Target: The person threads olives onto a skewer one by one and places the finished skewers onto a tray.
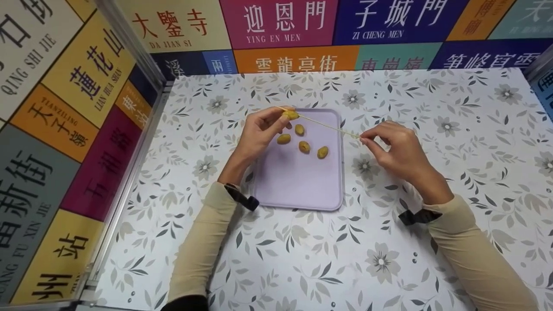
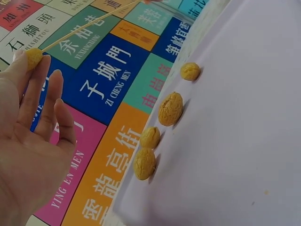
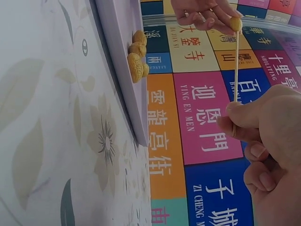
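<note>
My left hand [image 1: 261, 131] pinches a small wrinkled yellow-brown fruit [image 1: 291, 115], olive-like in shape, between thumb and fingertips above the far edge of a lilac tray [image 1: 302, 185]. From that fruit a thin pale skewer [image 1: 322, 124] slopes down to my right hand [image 1: 399, 149], whose thumb and forefinger pinch its other end, to the right of the tray. In the right wrist view the skewer [image 3: 236, 70] meets the held fruit [image 3: 236, 24]; how deep it sits inside cannot be seen. Several like fruits [image 2: 170, 108] lie loose in the tray's far half.
A white table cover [image 1: 380, 259] with grey flowers and leaves spreads under the tray. Coloured panels with printed characters [image 1: 281, 21] stand along the back and the left side. Dark straps [image 1: 419, 217] sit at both wrists, over beige sleeves.
</note>
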Available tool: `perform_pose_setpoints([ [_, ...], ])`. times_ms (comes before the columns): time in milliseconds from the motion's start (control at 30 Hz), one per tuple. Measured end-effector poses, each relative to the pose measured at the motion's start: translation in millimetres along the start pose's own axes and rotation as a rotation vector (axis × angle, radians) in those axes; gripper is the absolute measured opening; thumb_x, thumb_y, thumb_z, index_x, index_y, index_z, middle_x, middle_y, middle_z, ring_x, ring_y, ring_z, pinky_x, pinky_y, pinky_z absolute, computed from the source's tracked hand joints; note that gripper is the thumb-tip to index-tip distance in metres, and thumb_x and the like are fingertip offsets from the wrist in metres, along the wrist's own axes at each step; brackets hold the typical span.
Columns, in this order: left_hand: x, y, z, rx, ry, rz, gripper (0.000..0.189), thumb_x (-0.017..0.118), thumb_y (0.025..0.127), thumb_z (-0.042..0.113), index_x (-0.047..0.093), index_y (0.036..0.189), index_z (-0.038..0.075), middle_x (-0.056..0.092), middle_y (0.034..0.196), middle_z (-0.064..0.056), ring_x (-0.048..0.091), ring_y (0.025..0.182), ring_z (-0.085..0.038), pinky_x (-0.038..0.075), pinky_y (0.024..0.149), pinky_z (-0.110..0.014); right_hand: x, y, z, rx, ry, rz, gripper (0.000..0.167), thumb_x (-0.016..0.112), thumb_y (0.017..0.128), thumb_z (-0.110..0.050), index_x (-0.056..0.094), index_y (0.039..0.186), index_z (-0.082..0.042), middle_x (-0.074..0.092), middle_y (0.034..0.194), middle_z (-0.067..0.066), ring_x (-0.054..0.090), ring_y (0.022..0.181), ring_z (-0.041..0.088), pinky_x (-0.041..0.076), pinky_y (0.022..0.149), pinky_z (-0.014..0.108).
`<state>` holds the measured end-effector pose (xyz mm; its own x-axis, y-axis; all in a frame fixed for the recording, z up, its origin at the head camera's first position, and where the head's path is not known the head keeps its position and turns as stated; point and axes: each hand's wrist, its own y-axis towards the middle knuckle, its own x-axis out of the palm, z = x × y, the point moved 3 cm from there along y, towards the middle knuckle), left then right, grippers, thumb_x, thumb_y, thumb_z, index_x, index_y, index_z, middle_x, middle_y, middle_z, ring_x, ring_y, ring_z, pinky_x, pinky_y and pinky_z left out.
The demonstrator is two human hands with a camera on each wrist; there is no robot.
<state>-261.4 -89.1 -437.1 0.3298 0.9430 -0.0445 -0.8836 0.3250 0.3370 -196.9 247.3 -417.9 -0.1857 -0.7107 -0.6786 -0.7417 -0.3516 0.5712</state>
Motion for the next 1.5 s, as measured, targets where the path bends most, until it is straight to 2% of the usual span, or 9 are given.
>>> perform_pose_setpoints([
  [167,7.7,1.5,0.8,-0.008,-0.03,-0.003,0.024,0.068,0.109,0.016,0.077,0.13,0.009,0.08,0.112,-0.008,0.072,0.099,-0.028,0.055,0.081,-0.034,0.1,-0.5,-0.4,-0.003,0.01,-0.003,0.005,0.081,0.097,-0.004,0.083,0.101,-0.005,0.078,0.087,0.006,0.048,0.074,0.007,0.036,0.071,0.021],
  [333,16.0,3.1,-0.8,-0.02,-0.072,-0.016,0.025,0.068,0.108,0.014,0.077,0.131,0.008,0.079,0.115,-0.014,0.074,0.098,-0.03,0.056,0.073,-0.026,-1.6,-1.3,0.1,-0.011,0.015,0.005,0.005,0.08,0.097,-0.004,0.084,0.101,-0.004,0.079,0.088,0.008,0.05,0.074,0.008,0.036,0.071,0.022],
  [500,21.7,3.5,-2.1,-0.036,-0.077,-0.023,0.026,0.069,0.108,0.016,0.077,0.131,0.008,0.077,0.107,-0.023,0.075,0.089,-0.021,0.05,0.06,-0.025,-3.2,-0.8,-0.8,-0.015,0.007,0.014,0.005,0.082,0.095,-0.003,0.084,0.1,-0.005,0.078,0.087,0.008,0.05,0.074,0.008,0.037,0.07,0.021],
  [700,26.8,4.9,-2.9,-0.033,-0.049,-0.036,0.024,0.069,0.108,0.018,0.078,0.129,0.009,0.074,0.104,-0.03,0.073,0.082,-0.016,0.044,0.056,-0.022,-1.8,-0.2,-1.8,-0.032,0.017,0.028,0.005,0.082,0.095,-0.002,0.084,0.099,-0.004,0.078,0.086,0.009,0.052,0.073,0.01,0.037,0.07,0.021],
  [733,28.0,5.3,-2.7,-0.027,-0.046,-0.041,0.024,0.069,0.108,0.017,0.078,0.129,0.01,0.075,0.105,-0.03,0.072,0.082,-0.016,0.043,0.056,-0.022,-1.7,-0.2,-2.3,-0.039,0.023,0.04,0.006,0.082,0.094,-0.001,0.084,0.099,-0.003,0.078,0.086,0.009,0.053,0.073,0.011,0.037,0.07,0.021],
  [800,31.2,5.8,-1.4,-0.013,-0.065,-0.06,0.025,0.069,0.107,0.014,0.078,0.129,0.007,0.076,0.107,-0.026,0.072,0.085,-0.017,0.051,0.064,-0.024,-2.2,-0.2,-3.4,-0.055,0.043,0.069,0.008,0.083,0.092,0.002,0.084,0.099,-0.002,0.079,0.086,0.01,0.058,0.074,0.015,0.04,0.073,0.02],
  [967,39.5,7.2,1.6,0.004,-0.125,-0.101,0.025,0.07,0.105,0.005,0.077,0.129,0.001,0.082,0.115,-0.009,0.073,0.094,-0.018,0.062,0.091,-0.035,-7.5,0.7,-7.1,-0.085,0.097,0.137,0.014,0.083,0.089,0.007,0.085,0.1,-0.001,0.079,0.087,0.013,0.068,0.082,0.026,0.045,0.086,0.012],
  [1267,47.4,7.7,-3.1,0.02,-0.134,-0.119,0.026,0.071,0.103,0.0,0.076,0.127,-0.005,0.083,0.114,-0.005,0.076,0.096,-0.016,0.061,0.093,-0.031,-13.3,2.1,-11.4,-0.108,0.113,0.145,0.016,0.084,0.088,0.009,0.086,0.099,-0.001,0.078,0.085,0.013,0.067,0.078,0.025,0.044,0.08,0.014],
  [1500,48.8,6.6,-7.6,-0.03,-0.085,-0.126,0.026,0.073,0.104,0.008,0.078,0.129,0.004,0.083,0.107,-0.009,0.075,0.094,-0.023,0.061,0.088,-0.032,-13.1,2.9,-15.3,-0.12,0.116,0.125,0.016,0.084,0.088,0.009,0.086,0.1,-0.001,0.077,0.083,0.012,0.063,0.075,0.022,0.043,0.075,0.019],
])
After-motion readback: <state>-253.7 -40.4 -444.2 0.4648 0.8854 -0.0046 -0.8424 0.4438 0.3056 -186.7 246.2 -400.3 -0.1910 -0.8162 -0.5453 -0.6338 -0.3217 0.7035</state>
